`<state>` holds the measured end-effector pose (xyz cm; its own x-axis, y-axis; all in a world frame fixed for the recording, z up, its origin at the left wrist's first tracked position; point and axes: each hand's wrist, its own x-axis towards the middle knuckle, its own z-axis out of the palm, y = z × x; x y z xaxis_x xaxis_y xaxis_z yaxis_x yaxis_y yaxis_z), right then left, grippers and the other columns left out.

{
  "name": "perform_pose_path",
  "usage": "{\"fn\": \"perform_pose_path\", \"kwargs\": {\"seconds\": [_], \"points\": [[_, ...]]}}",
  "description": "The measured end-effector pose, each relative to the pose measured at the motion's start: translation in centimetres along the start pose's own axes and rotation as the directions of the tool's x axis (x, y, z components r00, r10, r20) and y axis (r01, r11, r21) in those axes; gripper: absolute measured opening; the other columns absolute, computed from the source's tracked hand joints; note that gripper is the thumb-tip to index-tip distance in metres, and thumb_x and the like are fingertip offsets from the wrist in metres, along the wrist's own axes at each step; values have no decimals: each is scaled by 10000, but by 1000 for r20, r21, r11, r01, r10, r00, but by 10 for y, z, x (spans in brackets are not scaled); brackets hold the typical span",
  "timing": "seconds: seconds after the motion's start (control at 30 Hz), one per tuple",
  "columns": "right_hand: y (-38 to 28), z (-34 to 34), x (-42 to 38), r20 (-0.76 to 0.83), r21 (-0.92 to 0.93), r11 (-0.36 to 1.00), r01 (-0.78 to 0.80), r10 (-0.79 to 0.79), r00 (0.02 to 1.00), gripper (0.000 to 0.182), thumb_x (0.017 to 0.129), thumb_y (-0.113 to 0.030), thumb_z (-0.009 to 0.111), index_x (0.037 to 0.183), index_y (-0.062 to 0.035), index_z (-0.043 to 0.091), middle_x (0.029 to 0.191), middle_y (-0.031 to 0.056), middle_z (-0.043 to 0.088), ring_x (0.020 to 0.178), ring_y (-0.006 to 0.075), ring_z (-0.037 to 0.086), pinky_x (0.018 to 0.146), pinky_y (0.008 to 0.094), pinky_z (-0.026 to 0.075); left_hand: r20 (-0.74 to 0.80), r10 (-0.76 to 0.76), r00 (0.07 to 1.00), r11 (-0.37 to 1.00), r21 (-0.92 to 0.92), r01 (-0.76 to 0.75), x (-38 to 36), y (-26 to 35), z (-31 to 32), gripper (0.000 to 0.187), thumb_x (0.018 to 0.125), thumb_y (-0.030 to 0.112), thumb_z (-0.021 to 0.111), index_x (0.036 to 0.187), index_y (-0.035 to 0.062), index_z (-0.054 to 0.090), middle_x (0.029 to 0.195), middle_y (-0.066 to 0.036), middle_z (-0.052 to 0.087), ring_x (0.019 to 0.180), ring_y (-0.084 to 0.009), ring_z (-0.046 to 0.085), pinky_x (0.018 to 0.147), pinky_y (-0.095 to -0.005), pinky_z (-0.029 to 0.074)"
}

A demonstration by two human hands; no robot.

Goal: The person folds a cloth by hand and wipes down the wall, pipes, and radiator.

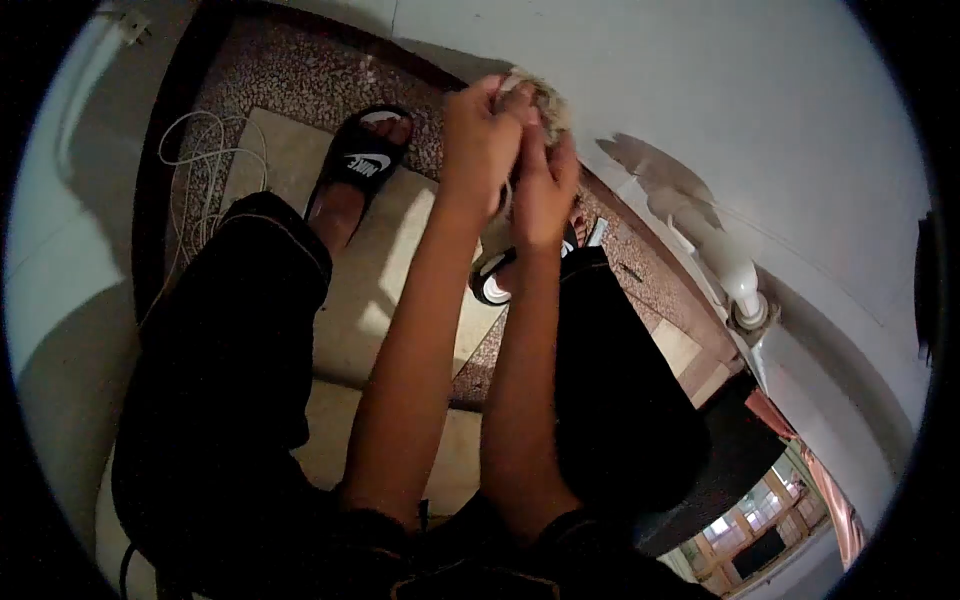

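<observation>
Both my hands are raised in front of me, close together near the white wall. My left hand [480,140] is closed, its fingers curled at the edge of a crumpled tan-and-grey bundle [552,108]. Just to its right, my right hand [545,185] also grips the bundle from below, fingers pointing up. The bundle looks rough and fuzzy; its kind is not clear, and the fingers cover much of it.
Black slide sandals [368,150] are on my feet, on beige tiles over a speckled floor [290,70]. A white cable [205,160] lies loosely coiled at left. A white plug [130,27] shows upper left, a white fixture [742,285] along the right wall.
</observation>
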<state>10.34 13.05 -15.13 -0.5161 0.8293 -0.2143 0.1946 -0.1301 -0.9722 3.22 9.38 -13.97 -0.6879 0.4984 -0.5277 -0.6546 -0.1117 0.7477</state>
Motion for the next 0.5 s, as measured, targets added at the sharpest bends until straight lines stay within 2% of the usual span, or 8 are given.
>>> {"fn": "perform_pose_path", "kwargs": {"seconds": [0.03, 0.07, 0.13, 0.2, 0.3, 0.4, 0.47, 0.5], "points": [[-14, 7, -2, -50, 32, 991, 130, -128, 991, 291, 958, -245, 562, 1074, 22, 560, 895, 50, 625, 765, 103, 520, 676, 257, 444, -38, -30, 999, 999, -24, 29, -12, 17, 9, 193, 897, 193, 634, 968, 13, 634, 888, -32, 645, 802, -118, 571, 747, -273, 445], [-17, 10, 0, -52, 33, 992, 122, -120, 991, 291, 958, -245, 562, 1074, 22, 560, 895, 50, 625, 765, 103, 520, 676, 257, 444, -41, -36, 999, 999, -19, 36, -9, 16, 8, 193, 897, 193, 634, 968, 13, 634, 888, -32, 645, 802, -118, 571, 747, -273, 445], [-17, 7, -6, -8, 32, 995, -99, 100, 995, 293, 964, -252, 551, 1043, 30, 557, 901, 75, 618, 786, 115, 503, 708, 278, 441, -81, 62, 995, 998, -22, -64, -7, 10, 6, 224, 883, 199, 655, 983, 1, 622, 883, -40, 641, 788, -122, 571, 731, -273, 448], [28, 13, 9, 22, -139, 989, -45, 48, 999, 286, 973, -265, 539, 1007, 19, 543, 877, 76, 598, 794, 135, 494, 707, 310, 437, -125, 3, 992, 1000, -4, -4, 0, 0, -3, 253, 874, 194, 666, 1010, -13, 611, 890, -50, 642, 797, -121, 571, 733, -263, 446], [-14, 22, 0, 9, 124, 992, -23, 22, 1000, 328, 968, -286, 549, 1069, 25, 538, 945, 95, 613, 864, 160, 525, 762, 314, 443, -22, 205, 979, 976, 79, -203, -9, 18, 2, 220, 878, 183, 657, 985, -7, 632, 875, -43, 646, 790, -95, 562, 723, -245, 445], [-9, 17, -6, 42, 205, 968, -145, 140, 989, 393, 965, -297, 554, 1186, 25, 515, 1096, 116, 610, 983, 178, 544, 865, 308, 429, -19, 245, 969, 964, 112, -242, -3, 13, -4, 199, 875, 186, 658, 950, 2, 643, 852, -26, 643, 779, -85, 558, 706, -241, 445], [34, 22, 1, -75, 329, 889, -319, 361, 930, 423, 968, -295, 549, 1253, 12, 487, 1172, 109, 592, 1060, 155, 540, 924, 290, 406, -98, 199, 975, 978, 79, -192, 7, -7, -6, 180, 874, 173, 658, 934, 4, 647, 837, -11, 639, 767, -84, 552, 697, -237, 442], [27, 17, 1, 14, 314, 926, -212, 218, 976, 404, 972, -299, 542, 1234, 4, 494, 1160, 95, 594, 1063, 154, 538, 931, 295, 404, -54, 173, 983, 980, 110, -167, 5, -5, -6, 172, 876, 164, 656, 932, 2, 648, 834, -11, 638, 757, -83, 547, 693, -237, 441]]}}
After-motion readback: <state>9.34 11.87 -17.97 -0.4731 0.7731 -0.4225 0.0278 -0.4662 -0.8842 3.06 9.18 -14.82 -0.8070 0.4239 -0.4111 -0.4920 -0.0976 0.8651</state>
